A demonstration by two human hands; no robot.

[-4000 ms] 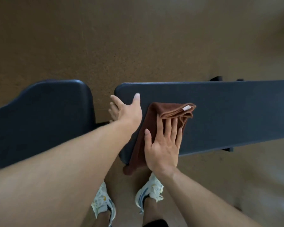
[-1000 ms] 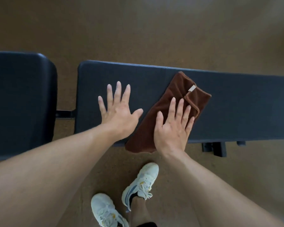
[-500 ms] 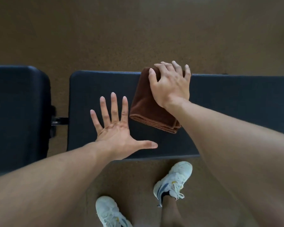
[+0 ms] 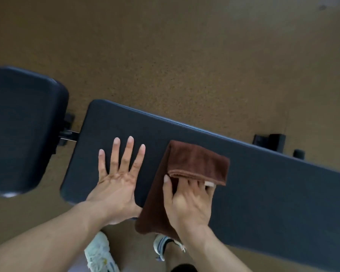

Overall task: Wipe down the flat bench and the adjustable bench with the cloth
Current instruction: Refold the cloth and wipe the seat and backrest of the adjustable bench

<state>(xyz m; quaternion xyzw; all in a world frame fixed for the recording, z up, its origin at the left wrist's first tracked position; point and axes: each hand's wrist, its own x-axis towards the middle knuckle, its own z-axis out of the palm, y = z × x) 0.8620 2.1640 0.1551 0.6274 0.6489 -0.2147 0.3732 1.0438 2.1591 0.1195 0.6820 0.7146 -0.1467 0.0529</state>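
Observation:
A long dark padded bench pad (image 4: 273, 185) runs from the centre to the right edge. A folded brown cloth (image 4: 186, 169) lies across it, its near end hanging over the front edge. My right hand (image 4: 188, 201) rests on the cloth with its fingertips tucked under a folded flap, gripping it. My left hand (image 4: 118, 179) lies flat on the pad to the left of the cloth, fingers spread, holding nothing. A second dark pad (image 4: 22, 130) sits to the left, joined by a metal bracket (image 4: 68, 134).
Brown speckled floor (image 4: 165, 55) surrounds the bench. Black bench feet (image 4: 269, 142) show behind the pad at the right. My white shoes (image 4: 100, 254) stand on the floor just below the front edge.
My right hand has pulled the cloth back from the far edge of the pad to the near edge. My left hand stays flat on the pad. The view has tilted.

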